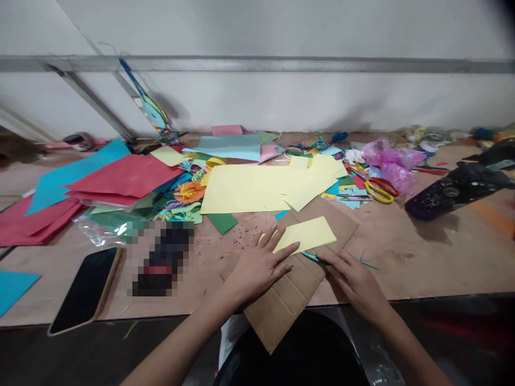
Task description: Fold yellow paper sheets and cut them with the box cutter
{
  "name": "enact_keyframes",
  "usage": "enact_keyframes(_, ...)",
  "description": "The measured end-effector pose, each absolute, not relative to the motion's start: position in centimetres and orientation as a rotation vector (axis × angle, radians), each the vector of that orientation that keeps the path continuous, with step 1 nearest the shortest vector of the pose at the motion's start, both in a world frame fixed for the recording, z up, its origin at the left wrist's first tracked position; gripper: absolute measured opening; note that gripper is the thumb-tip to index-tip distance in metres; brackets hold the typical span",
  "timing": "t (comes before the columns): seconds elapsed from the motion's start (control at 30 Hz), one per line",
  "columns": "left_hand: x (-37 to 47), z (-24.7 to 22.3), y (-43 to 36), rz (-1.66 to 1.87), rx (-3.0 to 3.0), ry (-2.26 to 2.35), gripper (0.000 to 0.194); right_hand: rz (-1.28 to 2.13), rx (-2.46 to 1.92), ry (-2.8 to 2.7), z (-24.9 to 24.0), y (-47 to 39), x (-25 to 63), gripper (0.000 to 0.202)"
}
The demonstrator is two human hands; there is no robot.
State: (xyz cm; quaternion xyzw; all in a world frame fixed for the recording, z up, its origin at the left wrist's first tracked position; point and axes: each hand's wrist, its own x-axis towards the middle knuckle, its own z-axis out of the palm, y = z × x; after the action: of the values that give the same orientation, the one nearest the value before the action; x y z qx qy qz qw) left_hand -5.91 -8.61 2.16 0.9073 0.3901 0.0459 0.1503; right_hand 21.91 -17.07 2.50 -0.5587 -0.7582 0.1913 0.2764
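Observation:
My left hand (259,262) lies flat with its fingers spread, pressing on a small yellow paper strip (308,233). Under the strip is a piece of brown cardboard (281,303) that juts past the table's front edge. My right hand (356,281) is closed around a slim green utility knife (310,256), its tip end at the lower edge of the yellow strip; most of the knife is hidden by my fingers. Beyond both hands, larger yellow sheets (245,187) are spread out, and a green paper piece (222,222) pokes from beneath them.
Yellow-handled scissors (378,192) lie behind a dark bottle (454,190) on its side at the right. A phone (84,289) rests near the front edge at the left. Red sheets (124,177), orange yarn (190,192) and pink plastic (396,161) clutter the back.

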Motion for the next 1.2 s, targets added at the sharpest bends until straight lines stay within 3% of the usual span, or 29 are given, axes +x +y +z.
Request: enact_keyframes(1.2,-8.8,4.1,-7.9,0.029,2.601,1.088,0.047,0.593,-1.384,-2.054,2.5,-16.8,20.1,0.036)
